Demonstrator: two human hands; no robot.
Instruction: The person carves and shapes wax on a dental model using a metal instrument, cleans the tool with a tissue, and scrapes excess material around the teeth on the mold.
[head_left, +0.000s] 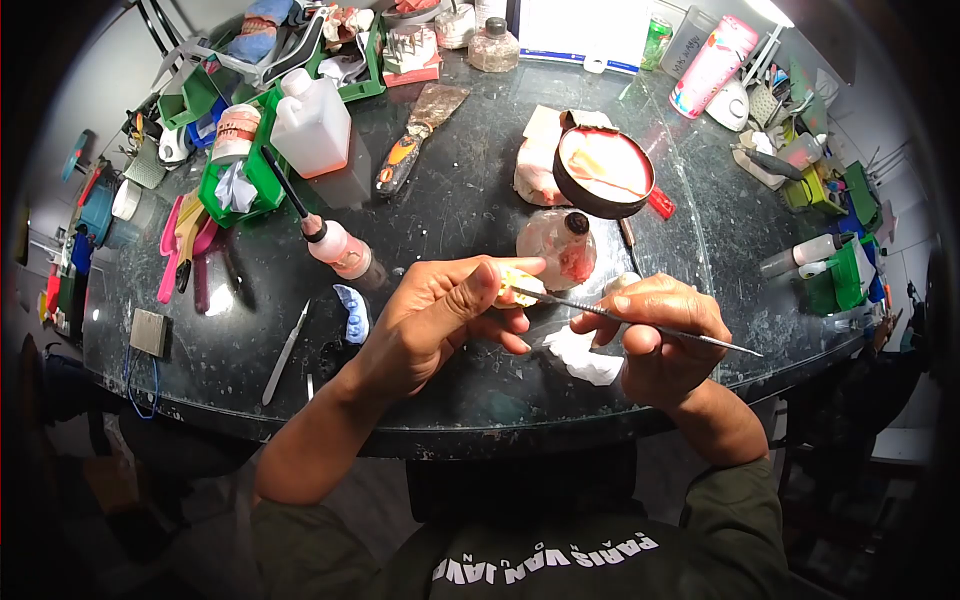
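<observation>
Head view shows our left hand [440, 320] pinching a small yellowish piece [520, 285] between thumb and fingertips, lifted above the dark table [450, 210], probably so the tool can reach it. Our right hand [655, 335] grips a thin metal tool [640, 318] like a pen, its tip touching the piece. A white tissue [585, 358] lies just below, a round bowl [603, 172] beyond, and a glass bottle [557, 248] just behind the piece.
</observation>
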